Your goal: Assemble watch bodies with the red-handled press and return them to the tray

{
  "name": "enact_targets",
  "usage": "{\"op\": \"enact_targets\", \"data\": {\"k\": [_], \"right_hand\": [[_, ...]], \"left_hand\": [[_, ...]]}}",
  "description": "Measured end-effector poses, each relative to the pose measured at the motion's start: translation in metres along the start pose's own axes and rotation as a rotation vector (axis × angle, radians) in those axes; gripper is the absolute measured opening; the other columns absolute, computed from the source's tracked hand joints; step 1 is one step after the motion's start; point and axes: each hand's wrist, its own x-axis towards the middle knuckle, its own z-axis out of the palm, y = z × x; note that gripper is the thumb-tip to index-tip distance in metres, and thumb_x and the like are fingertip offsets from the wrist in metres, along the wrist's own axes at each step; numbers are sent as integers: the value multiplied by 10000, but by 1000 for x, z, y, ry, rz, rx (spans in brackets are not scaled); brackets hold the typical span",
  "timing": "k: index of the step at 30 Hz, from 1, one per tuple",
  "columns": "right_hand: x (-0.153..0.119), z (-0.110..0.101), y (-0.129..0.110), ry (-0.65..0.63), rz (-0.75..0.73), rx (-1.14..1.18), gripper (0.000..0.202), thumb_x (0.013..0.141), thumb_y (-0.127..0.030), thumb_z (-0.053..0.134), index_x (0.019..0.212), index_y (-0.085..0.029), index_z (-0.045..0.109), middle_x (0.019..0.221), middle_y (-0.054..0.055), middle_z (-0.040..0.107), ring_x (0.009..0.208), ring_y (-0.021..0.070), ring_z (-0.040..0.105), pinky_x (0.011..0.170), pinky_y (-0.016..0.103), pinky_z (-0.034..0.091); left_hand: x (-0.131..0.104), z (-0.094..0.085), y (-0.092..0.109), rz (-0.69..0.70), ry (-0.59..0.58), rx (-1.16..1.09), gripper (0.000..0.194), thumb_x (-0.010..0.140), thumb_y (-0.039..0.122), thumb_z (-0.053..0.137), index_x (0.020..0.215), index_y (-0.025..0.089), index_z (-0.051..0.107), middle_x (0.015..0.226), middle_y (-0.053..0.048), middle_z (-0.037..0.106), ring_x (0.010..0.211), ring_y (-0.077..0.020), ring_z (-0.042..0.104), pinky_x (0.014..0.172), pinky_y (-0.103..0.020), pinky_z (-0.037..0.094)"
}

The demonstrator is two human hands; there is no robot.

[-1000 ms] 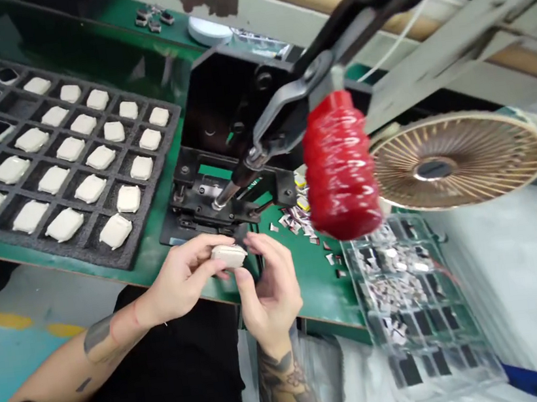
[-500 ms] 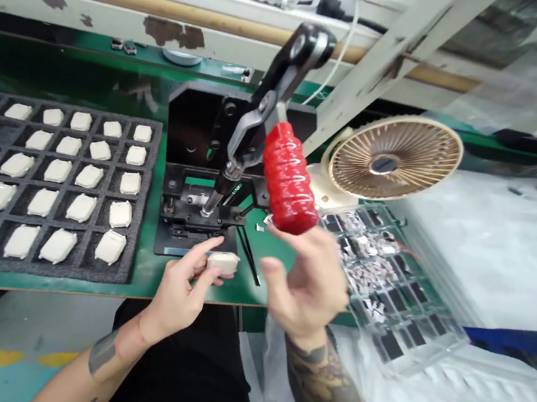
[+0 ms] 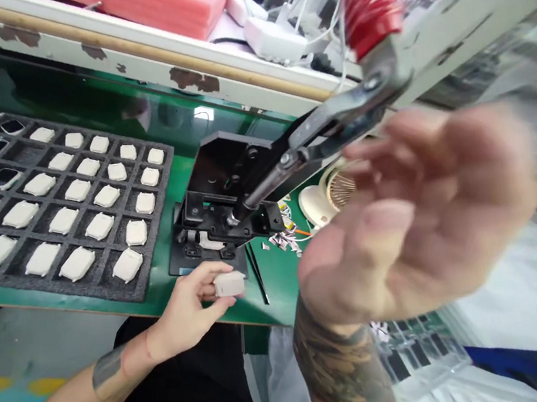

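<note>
1. Closest to the camera, on the right side, the right hand [image 3: 419, 220] hangs in the air, blurred; its grip is spread, thumb apart from loosely curled fingers.
2. Beyond the tattooed right forearm [image 3: 341, 356], a clear compartment box [image 3: 417, 349] shows partly, with dark pieces in its sections.
3. Over the front edge of the green bench [image 3: 282, 285], the left hand [image 3: 196, 306] pinches a white case [image 3: 230, 284] between thumb and fingers, just in front of the press.
4. Just right of the white case, dark tweezers [image 3: 259, 278] lie on the bench, points unclear.
5. Behind the left hand stands the black press [image 3: 225, 173], its lever up and its red handle [image 3: 371, 6] above the right hand.
6. To the left, a dark foam tray [image 3: 92, 288] holds rows of white cases, with dark-faced ones in its left part.
7. Right of the press, small parts [image 3: 283, 240] lie scattered near a cream fan [image 3: 316, 204], half hidden by the right hand.
8. Farthest back, a pink foam block [image 3: 158, 4] rests on a shelf beside a white box [image 3: 274, 37].
</note>
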Motion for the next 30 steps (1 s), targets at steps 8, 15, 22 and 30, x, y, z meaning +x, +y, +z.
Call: {"op": "enact_targets", "data": {"k": [8, 15, 22, 30], "right_hand": [[-54, 30, 3, -314, -53, 60, 488, 1097, -163, 557, 1570, -266, 621, 1460, 134, 714, 1386, 311, 690, 1162, 570, 625], [-47, 64, 8, -402, 38, -41, 362, 1108, -159, 499, 1401, -206, 706, 1255, 154, 780, 1191, 324, 750, 1024, 519, 661], [-77, 31, -4, -80, 258, 39, 364, 1091, -160, 599, 1432, -251, 687, 1378, 111, 759, 1316, 263, 729, 1114, 457, 634], [-102, 15, 8, -8, 365, 177, 401, 1060, -221, 669, 1461, -233, 692, 1452, 159, 728, 1368, 315, 705, 1177, 584, 593]], "left_hand": [[-23, -24, 19, 423, 117, 539, 332, 1028, 126, 717, 1355, 184, 699, 1238, -152, 775, 1097, -256, 815, 935, -347, 693], [-17, -30, 22, 748, 184, 1137, 441, 1066, 132, 676, 1492, 30, 619, 1289, -236, 767, 1148, -316, 799, 947, -406, 697], [0, -22, 26, 684, 312, 1513, 425, 1072, 128, 651, 1481, 13, 626, 1434, -242, 757, 799, -236, 820, 669, -358, 655], [50, -9, 37, 140, 55, 1482, 247, 1022, 108, 581, 1139, 115, 799, 1341, -253, 783, 803, -303, 833, 638, -356, 590]]}}
